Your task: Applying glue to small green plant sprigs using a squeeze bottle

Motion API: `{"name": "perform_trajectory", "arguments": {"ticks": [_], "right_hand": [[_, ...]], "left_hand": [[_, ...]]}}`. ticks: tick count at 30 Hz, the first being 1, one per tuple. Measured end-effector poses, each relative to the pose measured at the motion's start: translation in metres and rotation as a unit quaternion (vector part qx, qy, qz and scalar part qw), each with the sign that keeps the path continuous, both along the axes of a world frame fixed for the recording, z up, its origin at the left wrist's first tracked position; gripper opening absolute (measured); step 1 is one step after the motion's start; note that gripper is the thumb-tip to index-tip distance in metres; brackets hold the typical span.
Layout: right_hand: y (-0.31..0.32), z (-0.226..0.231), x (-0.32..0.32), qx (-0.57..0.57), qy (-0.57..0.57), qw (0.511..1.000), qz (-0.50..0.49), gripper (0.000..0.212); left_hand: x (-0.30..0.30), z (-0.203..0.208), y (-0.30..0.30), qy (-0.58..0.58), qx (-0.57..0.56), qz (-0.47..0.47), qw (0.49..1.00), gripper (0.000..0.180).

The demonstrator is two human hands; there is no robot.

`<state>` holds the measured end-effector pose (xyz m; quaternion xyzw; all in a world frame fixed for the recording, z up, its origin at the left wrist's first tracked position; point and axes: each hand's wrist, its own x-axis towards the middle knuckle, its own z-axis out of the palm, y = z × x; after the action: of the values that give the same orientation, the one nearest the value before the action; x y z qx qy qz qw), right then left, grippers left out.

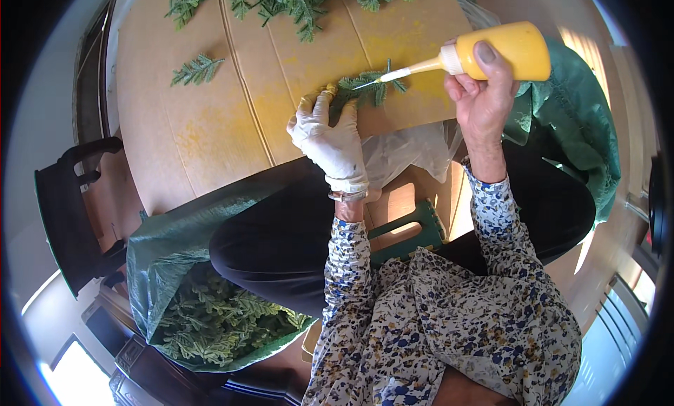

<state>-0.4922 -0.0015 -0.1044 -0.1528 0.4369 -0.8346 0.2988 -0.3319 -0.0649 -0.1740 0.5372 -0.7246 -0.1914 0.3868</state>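
My left hand (327, 138), in a white glove with yellow-stained fingertips, is closed on the left end of a green artificial fir sprig (378, 91). The sprig lies against a cardboard sheet (203, 118). Wrapped in my bare right hand (484, 90) is a yellow squeeze bottle (516, 51) with a white collar. It is tilted so that its long nozzle points left and down, and the thin metal tip is over the sprig. Whether the tip touches the needles I cannot tell. Any yellow liquid coming out is too small to see.
Another small sprig (198, 70) lies on the cardboard's left part. More fir sprigs (295, 2) line its far edge. At lower left a green sack (158, 265) holds many sprigs. A green sheet (572, 118) drapes at right, and a black stool (74, 202) stands at left.
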Motion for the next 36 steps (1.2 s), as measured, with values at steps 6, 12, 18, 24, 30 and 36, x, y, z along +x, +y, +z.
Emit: {"name": "perform_trajectory", "arguments": {"ticks": [6, 12, 18, 24, 30, 36], "right_hand": [[-0.011, -0.006, 0.024, 0.047, 0.072, 0.996, -0.008, 0.021], [-0.015, -0.018, 0.023, 0.066, 0.107, 0.992, 0.013, 0.019], [-0.019, -0.018, 0.027, 0.065, 0.113, 0.991, -0.001, 0.016], [-0.017, -0.017, 0.025, 0.067, 0.119, 0.991, -0.004, 0.016], [-0.014, -0.010, 0.022, 0.079, 0.140, 0.987, -0.005, 0.013], [-0.012, -0.004, 0.019, 0.088, 0.127, 0.988, -0.026, 0.013]], "left_hand": [[-0.001, -0.001, 0.001, -0.004, 0.004, 0.012, 1.000, 0.038], [-0.002, -0.001, 0.001, -0.009, 0.011, 0.018, 1.000, 0.038], [-0.002, -0.003, 0.001, -0.009, -0.004, 0.017, 1.000, 0.039], [-0.003, -0.001, 0.001, -0.005, -0.008, 0.023, 1.000, 0.038], [-0.004, 0.003, 0.001, -0.025, -0.002, 0.022, 0.999, 0.037], [-0.004, -0.002, 0.001, -0.020, -0.027, 0.024, 0.999, 0.035]]}}
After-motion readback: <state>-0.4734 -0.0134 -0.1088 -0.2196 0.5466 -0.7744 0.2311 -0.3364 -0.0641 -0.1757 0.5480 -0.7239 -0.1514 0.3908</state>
